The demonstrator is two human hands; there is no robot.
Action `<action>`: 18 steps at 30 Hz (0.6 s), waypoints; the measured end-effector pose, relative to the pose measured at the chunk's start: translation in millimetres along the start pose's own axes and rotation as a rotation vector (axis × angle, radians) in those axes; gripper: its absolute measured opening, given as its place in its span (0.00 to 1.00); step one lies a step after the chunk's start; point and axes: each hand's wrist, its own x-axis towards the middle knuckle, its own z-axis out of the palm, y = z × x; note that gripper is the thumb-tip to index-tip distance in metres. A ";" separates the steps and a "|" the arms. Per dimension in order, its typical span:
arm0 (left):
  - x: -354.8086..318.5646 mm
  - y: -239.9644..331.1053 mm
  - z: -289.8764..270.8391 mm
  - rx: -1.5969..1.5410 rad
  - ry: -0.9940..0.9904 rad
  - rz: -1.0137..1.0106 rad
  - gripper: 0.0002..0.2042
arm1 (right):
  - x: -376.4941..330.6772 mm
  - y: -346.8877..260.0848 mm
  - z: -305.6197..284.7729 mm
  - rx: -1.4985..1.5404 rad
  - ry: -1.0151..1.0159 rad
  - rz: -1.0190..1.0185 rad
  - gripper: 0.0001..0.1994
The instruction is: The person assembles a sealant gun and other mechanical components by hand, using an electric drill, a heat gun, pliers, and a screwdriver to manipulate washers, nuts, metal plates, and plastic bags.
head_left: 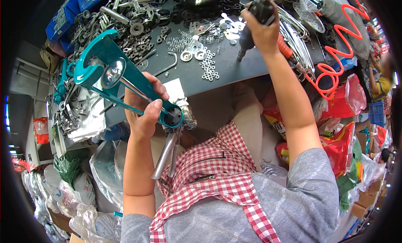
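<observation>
While the left hand (144, 111) clamps the teal metal frame (121, 75) and the right hand (261, 27) grips a dark power tool (255, 21) above the desk (234, 71), the frame could twist loose if the tool bites off-centre.

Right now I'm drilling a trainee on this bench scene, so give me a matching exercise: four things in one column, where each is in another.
Things:
1 teal metal frame
2 dark power tool
3 coiled orange hose
4 loose nuts

Places:
A hanging off the bench's right edge
B in the left hand
C scattered on the dark benchtop
D in the right hand

Pairs: 1-B, 2-D, 3-A, 4-C
</observation>
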 end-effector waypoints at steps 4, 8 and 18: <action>1.9 7.1 5.8 0.018 0.021 -0.103 0.21 | -8.3 -3.0 10.2 0.142 -0.100 -0.165 0.25; -3.2 6.5 3.8 0.054 0.025 -0.082 0.20 | -30.3 -15.1 13.6 0.070 -0.205 -0.298 0.24; -40.3 43.4 14.7 -0.029 0.071 0.078 0.20 | -4.4 7.5 -8.1 -0.182 0.181 -0.223 0.24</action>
